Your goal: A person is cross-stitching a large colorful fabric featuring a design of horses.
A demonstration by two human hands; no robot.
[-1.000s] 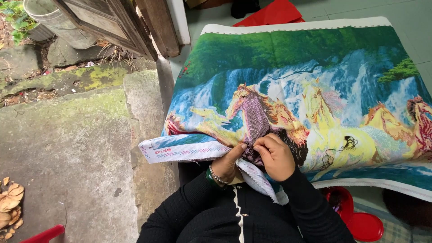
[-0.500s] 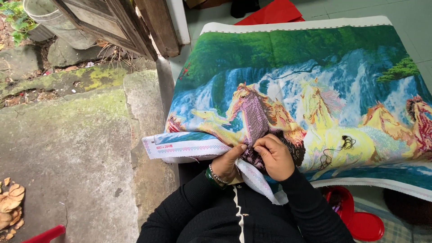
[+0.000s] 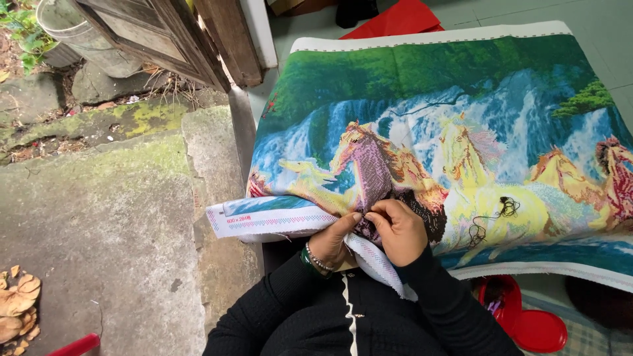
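A large cross-stitch cloth [image 3: 428,99] with horses, a waterfall and green trees lies spread in front of me and over my lap. My left hand [image 3: 333,240], with a bead bracelet at the wrist, grips the folded near edge of the cloth from below. My right hand [image 3: 395,227] rests on top of the cloth beside a dark brown patch, its fingertips pinched together against the left thumb. Whether a needle is between the fingers is too small to tell. Loose dark threads [image 3: 504,207] lie on a yellow horse to the right.
A mossy stone slab [image 3: 92,211] and ground lie to my left, with dry leaves [image 3: 16,303] at the lower left. A wooden door [image 3: 158,36] and a grey pot [image 3: 72,29] stand at the back left. A red container with its lid [image 3: 527,320] sits at the lower right.
The rolled left end of the cloth has shifted slightly up and to the right. Both hands stay in the same spot on the cloth.
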